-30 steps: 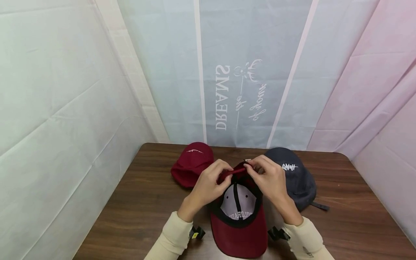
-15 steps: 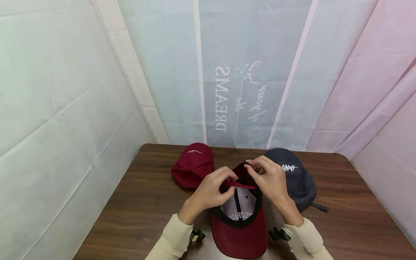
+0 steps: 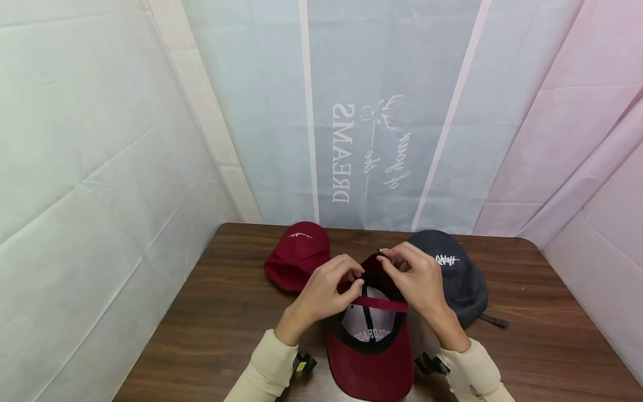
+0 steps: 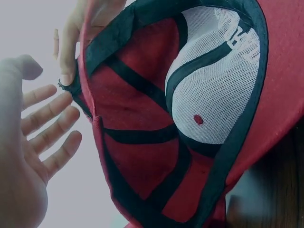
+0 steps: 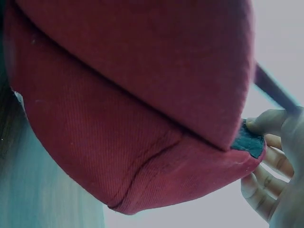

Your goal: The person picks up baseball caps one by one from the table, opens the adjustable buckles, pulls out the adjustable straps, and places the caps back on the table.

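Observation:
A dark red baseball cap (image 3: 372,371) stands with its inside showing and its brim toward the person, in the middle of the head view. Its narrow red strap (image 3: 380,304) hangs loose across the opening. My right hand (image 3: 418,279) pinches the rear edge of the cap, and the right wrist view shows thumb and fingers on the black inner band (image 5: 249,142). Beside the cap's left rear, my left hand (image 3: 329,287) has its thumb apart from its extended fingers. In the left wrist view these fingers (image 4: 54,116) reach close to the cap's edge and hold nothing.
Another red cap (image 3: 300,254) lies at the back left of the wooden table (image 3: 216,312). A dark navy cap (image 3: 449,279) with white lettering lies at the back right, its strap (image 3: 494,319) sticking out. Cloth drapes (image 3: 261,111) hang behind and at both sides.
My left hand has lowered slightly from the cap's rear and let go of the strap, which has dropped across the opening. The right hand keeps its pinch in about the same place.

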The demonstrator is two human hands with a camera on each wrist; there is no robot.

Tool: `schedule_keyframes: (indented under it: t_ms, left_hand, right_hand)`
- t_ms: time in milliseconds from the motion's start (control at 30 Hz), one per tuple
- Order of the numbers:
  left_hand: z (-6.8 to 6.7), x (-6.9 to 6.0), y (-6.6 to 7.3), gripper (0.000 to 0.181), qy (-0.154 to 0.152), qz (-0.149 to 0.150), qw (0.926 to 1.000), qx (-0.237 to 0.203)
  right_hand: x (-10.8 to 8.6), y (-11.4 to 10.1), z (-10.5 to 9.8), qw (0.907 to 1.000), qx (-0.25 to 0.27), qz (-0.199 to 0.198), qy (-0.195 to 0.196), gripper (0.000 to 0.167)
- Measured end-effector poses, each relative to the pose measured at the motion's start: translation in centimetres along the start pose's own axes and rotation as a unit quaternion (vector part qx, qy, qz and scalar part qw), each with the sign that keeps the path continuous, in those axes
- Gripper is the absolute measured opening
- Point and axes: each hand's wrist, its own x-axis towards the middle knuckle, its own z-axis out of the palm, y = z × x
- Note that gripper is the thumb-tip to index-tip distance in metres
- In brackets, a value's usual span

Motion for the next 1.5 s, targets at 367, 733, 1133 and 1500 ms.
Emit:
schedule_keyframes:
  t_ms: [367,733,1133,1500]
  left_hand:
    - [0.2,1.2,0.5,0.018,0.026,-0.111,0.9912,0.067]
    - [0.7,1.8,0.8,0.027,-0.009,-0.154,0.9836,0.093]
    - [0.5,2.1,0.5,0.007,0.043,-0.137,0.9846,0.1]
    - [-0.4,2.6,0.4,0.007,0.082,-0.16,0.9796,0.091]
  right_hand:
    - [0.2,-0.7,-0.2,0.9995,0.027,-0.009,-0.014,0.024]
    - [0.2,-1.0,-0.2,0.9947,0.091,-0.014,-0.045,0.004]
    - [0.1,-1.1,-0.1,0.9951,0.077,-0.015,-0.06,0.026]
    - [-0.1,-1.1,0.1,0.9959,0.051,-0.027,-0.071,0.037]
